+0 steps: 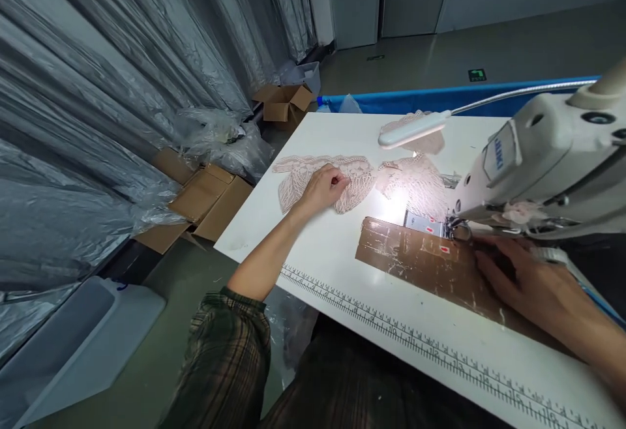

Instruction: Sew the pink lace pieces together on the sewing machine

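My left hand (pixel 323 186) reaches out over the white sewing table (pixel 323 256) and rests on a pale pink lace piece (pixel 303 178), its fingers curled and pinching the lace. More pink lace (pixel 415 181) lies under the lamp glow beside it. My right hand (pixel 523 276) lies on the brown cardboard-coloured patch (pixel 415 259) in front of the sewing machine (pixel 552 155), fingers stretched toward the needle area (pixel 452 227); what they touch is hidden in shadow.
A gooseneck lamp (pixel 413 130) shines over the lace. A printed ruler (pixel 440 351) runs along the table's near edge. Open cardboard boxes (pixel 205 204) and plastic-wrapped goods (pixel 98 122) stand at the left. A blue bin edge (pixel 415 100) lies behind the table.
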### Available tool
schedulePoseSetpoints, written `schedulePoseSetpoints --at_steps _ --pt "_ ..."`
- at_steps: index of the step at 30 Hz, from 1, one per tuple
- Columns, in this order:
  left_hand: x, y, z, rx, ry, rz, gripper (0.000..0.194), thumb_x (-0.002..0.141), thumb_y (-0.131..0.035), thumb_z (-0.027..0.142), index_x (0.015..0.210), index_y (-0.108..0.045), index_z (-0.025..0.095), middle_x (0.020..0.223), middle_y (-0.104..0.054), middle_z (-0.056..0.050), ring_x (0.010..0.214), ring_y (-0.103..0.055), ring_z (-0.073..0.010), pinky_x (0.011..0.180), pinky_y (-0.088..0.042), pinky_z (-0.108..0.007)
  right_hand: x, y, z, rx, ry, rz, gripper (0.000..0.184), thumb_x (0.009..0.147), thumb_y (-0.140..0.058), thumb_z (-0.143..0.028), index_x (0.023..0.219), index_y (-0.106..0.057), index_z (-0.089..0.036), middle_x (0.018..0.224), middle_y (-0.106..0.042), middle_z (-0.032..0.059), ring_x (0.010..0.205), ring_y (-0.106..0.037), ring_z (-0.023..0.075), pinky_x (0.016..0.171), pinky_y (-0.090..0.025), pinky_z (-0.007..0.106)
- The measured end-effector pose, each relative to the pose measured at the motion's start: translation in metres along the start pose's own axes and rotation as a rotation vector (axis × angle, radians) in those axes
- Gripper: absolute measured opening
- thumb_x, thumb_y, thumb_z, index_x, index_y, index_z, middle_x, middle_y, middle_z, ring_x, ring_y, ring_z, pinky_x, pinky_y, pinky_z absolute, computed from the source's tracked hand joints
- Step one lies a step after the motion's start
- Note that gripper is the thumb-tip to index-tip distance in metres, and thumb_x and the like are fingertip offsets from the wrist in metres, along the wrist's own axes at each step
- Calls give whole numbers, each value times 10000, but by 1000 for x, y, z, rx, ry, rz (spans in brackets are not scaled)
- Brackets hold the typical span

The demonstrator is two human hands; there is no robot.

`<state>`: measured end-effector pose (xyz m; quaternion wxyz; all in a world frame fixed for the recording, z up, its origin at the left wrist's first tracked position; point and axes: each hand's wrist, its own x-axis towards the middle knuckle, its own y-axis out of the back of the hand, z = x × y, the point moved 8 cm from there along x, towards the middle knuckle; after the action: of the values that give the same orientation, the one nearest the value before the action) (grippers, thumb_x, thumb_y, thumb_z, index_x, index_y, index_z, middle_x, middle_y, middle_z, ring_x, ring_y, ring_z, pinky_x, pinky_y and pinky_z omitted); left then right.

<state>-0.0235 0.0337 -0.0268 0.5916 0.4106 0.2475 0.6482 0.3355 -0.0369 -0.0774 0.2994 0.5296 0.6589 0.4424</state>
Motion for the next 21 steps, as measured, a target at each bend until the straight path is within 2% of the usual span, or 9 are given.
schedulePoseSetpoints --at_steps 5,8,10,12,14,16,17,19,21 --pt "2 7 -7 -34 27 44 268 956 -529 199 689 -502 193 808 -635 -18 725 -573 -139 704 -469 -275 3 1 -3 56 7 -17 295 907 -477 -606 1197 -515 -571 1202 -659 124 1029 -672 431 707 -482 582" --pt "-2 13 -3 -34 23 77 249 972 -495 180 724 -481 199 886 -670 -34 781 -595 -142 732 -473 -280 4 3 -6 60 15 -26 292 923 -481 -567 1198 -544 -495 1179 -662 135 1048 -677 420 784 -512 587" --pt "-8 9 13 -64 -27 27 233 991 -488 181 758 -494 198 938 -690 -42 766 -594 -132 715 -477 -278 4 6 -7 45 19 -18 283 938 -469 -533 1190 -562 -443 1163 -668 149 1060 -680 413 834 -520 578" --pt "-22 -8 42 -141 -141 -134 230 1017 -490 217 791 -519 195 888 -696 -44 697 -580 -125 646 -478 -269 5 6 -8 36 15 -23 290 946 -460 -532 1196 -567 -433 1158 -673 152 1049 -686 405 830 -522 559" --pt "-47 -34 82 -260 -324 -396 240 1041 -508 293 837 -573 183 841 -701 -52 692 -610 -132 622 -509 -268 6 4 -8 15 6 -25 326 942 -449 -545 1205 -585 -411 1158 -681 155 1007 -696 392 795 -527 530" --pt "-78 -54 120 -421 -538 -642 199 1050 -529 322 1023 -641 159 1008 -745 -90 856 -699 -145 749 -588 -279 8 5 -9 -16 6 9 390 919 -437 -535 1192 -630 -334 1135 -695 161 952 -704 375 771 -536 499" --pt "-89 -59 132 -465 -637 -690 207 1044 -555 324 1096 -651 149 1081 -747 -108 955 -715 -157 838 -605 -293 9 7 -9 -27 6 60 429 893 -432 -520 1173 -656 -283 1104 -705 162 923 -706 369 761 -540 488" --pt "-95 -59 139 -464 -769 -607 230 1045 -557 318 1141 -666 140 1151 -738 -122 1077 -705 -171 951 -604 -328 11 7 -12 -31 13 69 489 886 -419 -500 1185 -684 -219 1015 -714 152 872 -705 333 741 -541 444" --pt "-81 -51 126 -361 -771 -341 266 1062 -514 345 1131 -674 143 1154 -732 -117 1093 -693 -183 942 -613 -372 11 8 -13 -30 0 53 518 929 -381 -509 1197 -693 -193 969 -710 139 797 -690 287 710 -527 401"
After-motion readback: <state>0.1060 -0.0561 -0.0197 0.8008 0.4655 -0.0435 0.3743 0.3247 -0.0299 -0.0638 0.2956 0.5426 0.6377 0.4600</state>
